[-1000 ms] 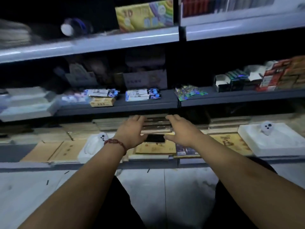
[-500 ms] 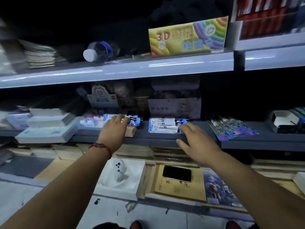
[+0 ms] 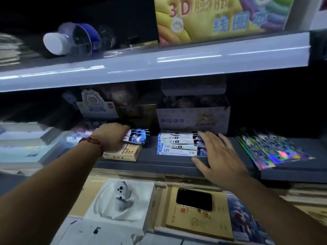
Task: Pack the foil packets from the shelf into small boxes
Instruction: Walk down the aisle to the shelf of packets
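Reached forward, left hand (image 3: pixel 113 137) seemingly grips foil packets (image 3: pixel 138 137); right hand (image 3: pixel 219 154) rests spread on other packets (image 3: pixel 177 146).

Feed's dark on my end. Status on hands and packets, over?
Left hand grips packet stack atop small box. Right hand open over fanned packets. Nothing blocking.

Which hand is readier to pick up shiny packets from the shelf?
Left, probably. The left hand curls around the left stack of packets lying on a small tan box. The right hand is spread flat over the fanned packets, gripping nothing.
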`<action>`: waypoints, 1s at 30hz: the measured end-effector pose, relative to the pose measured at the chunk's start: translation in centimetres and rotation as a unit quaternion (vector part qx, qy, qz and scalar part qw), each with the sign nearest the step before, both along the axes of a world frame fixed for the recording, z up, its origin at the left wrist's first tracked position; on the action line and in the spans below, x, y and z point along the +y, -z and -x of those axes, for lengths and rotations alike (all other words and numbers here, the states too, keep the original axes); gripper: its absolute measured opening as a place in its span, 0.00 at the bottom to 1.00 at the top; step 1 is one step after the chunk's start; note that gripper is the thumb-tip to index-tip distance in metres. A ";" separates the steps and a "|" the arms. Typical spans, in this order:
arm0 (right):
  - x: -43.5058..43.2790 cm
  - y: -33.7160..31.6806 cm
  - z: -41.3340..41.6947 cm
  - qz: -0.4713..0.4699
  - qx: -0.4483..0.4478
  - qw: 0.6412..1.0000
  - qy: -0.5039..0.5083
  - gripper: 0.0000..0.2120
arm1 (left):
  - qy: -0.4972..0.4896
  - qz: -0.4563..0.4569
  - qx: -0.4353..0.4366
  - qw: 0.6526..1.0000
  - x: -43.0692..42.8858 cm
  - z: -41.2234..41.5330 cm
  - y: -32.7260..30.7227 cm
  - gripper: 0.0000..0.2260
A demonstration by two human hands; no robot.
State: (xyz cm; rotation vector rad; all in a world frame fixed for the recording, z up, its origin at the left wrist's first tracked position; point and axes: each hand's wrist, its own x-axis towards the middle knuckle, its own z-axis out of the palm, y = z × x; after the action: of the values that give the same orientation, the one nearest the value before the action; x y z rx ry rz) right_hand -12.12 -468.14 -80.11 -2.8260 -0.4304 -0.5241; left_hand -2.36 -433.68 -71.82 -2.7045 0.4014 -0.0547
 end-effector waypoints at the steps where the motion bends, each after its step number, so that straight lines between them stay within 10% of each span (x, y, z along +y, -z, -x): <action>1: 0.0 0.1 0.0 0.008 0.004 1.000 -0.004 0.37 | 0.002 0.001 -0.012 1.000 0.0 0.1 0.2 0.15; 10: 0.2 -0.4 0.3 -0.041 0.006 0.999 -0.002 0.37 | 0.024 0.203 -0.161 0.966 -3.9 1.8 -0.5 0.16; 15: 0.3 -1.0 0.8 -0.226 -0.014 0.973 0.040 0.26 | 0.224 0.193 -0.072 0.953 -11.8 3.9 1.4 0.26; 19: -0.4 -0.9 0.4 -0.328 -0.013 0.942 0.073 0.23 | 0.200 0.208 -0.031 0.957 -15.4 2.9 3.9 0.31; 30: -1.2 -1.0 -0.2 -0.325 0.052 0.943 0.053 0.19 | 0.189 0.249 -0.044 0.949 -16.2 3.3 6.9 0.45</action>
State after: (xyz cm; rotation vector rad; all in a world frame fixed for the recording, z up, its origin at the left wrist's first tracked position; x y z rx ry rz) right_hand -11.89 -469.34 -79.08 -2.2271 -0.0592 -0.4329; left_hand -5.70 -449.89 -78.69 -3.0491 0.9901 -0.4373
